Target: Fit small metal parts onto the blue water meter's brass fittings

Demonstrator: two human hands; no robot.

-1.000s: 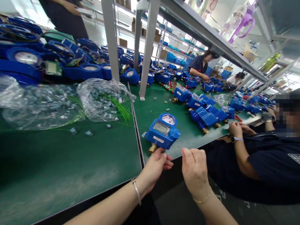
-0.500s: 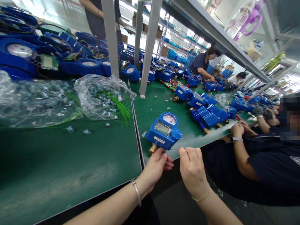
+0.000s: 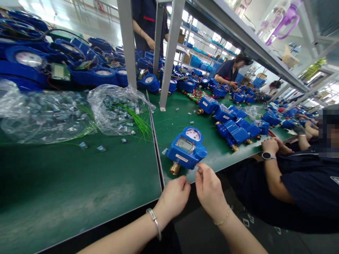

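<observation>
A blue water meter (image 3: pixel 185 147) with a round dial, a small display and a brass threaded end (image 3: pixel 174 168) sits near the bench's front edge. My left hand (image 3: pixel 175 194) is closed just in front of it, fingers curled inward, apart from the brass end. Thumb and fingers of my right hand (image 3: pixel 209 188) are pinched together at the meter's lower right edge. Whatever either hand grips is too thin or too hidden to make out. A small clear plastic piece (image 3: pixel 164 151) lies left of the meter.
Plastic bags (image 3: pixel 116 109) of small clear pieces and green wires (image 3: pixel 139 121) lie on the left. Finished-looking blue meters (image 3: pixel 233 127) lie right of centre. Grey shelf posts (image 3: pixel 171 53) rise behind. A co-worker (image 3: pixel 296 176) sits close on the right.
My left hand has drawn down from under the meter and curled closed. My right hand has shifted left, up against the meter's edge. The meter stays in place.
</observation>
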